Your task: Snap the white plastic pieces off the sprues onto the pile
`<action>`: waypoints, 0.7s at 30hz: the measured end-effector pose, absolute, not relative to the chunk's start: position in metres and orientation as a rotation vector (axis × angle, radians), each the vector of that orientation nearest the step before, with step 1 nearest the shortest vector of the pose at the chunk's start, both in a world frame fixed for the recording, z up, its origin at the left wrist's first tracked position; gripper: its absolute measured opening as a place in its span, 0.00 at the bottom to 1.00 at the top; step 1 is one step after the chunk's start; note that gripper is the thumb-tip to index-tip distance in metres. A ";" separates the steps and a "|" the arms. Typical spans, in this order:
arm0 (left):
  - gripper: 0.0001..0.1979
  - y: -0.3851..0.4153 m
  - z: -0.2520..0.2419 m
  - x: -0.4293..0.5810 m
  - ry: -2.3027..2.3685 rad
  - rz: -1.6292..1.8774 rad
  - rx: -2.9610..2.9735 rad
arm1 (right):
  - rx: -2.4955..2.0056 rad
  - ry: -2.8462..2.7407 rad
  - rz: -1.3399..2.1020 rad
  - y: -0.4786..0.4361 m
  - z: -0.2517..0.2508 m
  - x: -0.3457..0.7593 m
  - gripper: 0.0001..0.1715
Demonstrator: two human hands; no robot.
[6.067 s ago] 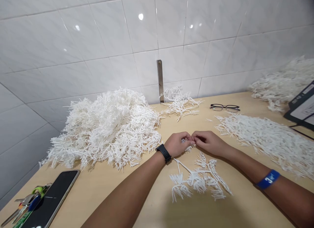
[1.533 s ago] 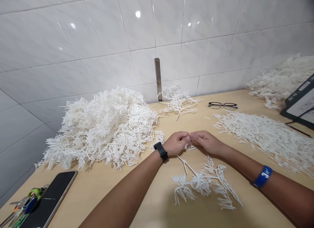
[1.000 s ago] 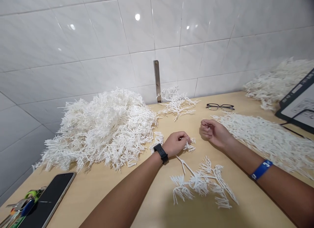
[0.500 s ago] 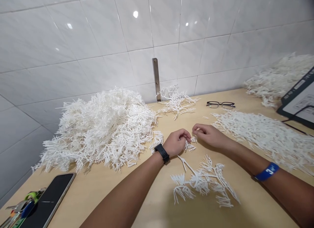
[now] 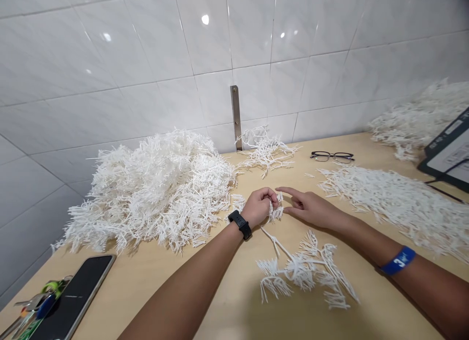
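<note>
My left hand, with a black watch at the wrist, is closed round a small white branched plastic piece. Fine prongs of that piece stick out past the fingertips. Just right of it, my right hand has its thumb and forefinger spread apart, either side of the prongs, with nothing seen between them. A larger white branching sprig lies on the table below the hands, its stem running up toward my left wrist. A few short white bits are partly hidden behind the left hand.
A tall heap of white branched pieces stands left. Small loose pieces spread out at the right, with glasses behind. Bare sprigs lie by the metal bracket. Phone and keys are front left.
My right hand has moved left toward the left hand, and its thumb and forefinger have spread. My left hand has shifted slightly left and up. The large sprig stays about where it was.
</note>
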State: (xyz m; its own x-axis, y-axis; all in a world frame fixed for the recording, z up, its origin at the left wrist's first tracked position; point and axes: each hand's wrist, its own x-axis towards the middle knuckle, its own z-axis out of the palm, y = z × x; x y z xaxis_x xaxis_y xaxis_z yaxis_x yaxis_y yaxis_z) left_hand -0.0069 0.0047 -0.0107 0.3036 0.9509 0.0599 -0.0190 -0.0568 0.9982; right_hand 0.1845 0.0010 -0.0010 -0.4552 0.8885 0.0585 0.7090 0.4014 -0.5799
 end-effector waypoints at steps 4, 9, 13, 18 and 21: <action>0.09 0.004 -0.007 -0.007 0.984 0.973 1.453 | -1.375 -2.302 0.580 -0.001 -0.002 0.180 0.32; 0.07 -0.001 -0.004 -0.006 0.995 0.926 1.560 | -1.329 -2.358 0.455 -0.003 -0.004 0.177 0.17; 0.10 -0.006 -0.005 -0.005 1.031 0.919 1.737 | -1.321 -2.360 0.480 -0.001 -0.006 0.178 0.17; 0.19 -0.006 -0.006 -0.006 1.047 0.880 2.075 | -1.277 -2.262 0.754 0.002 -0.006 0.182 0.26; 0.15 -0.006 -0.006 -0.007 1.078 0.793 2.172 | -1.223 -2.229 0.842 0.003 -0.006 0.182 0.28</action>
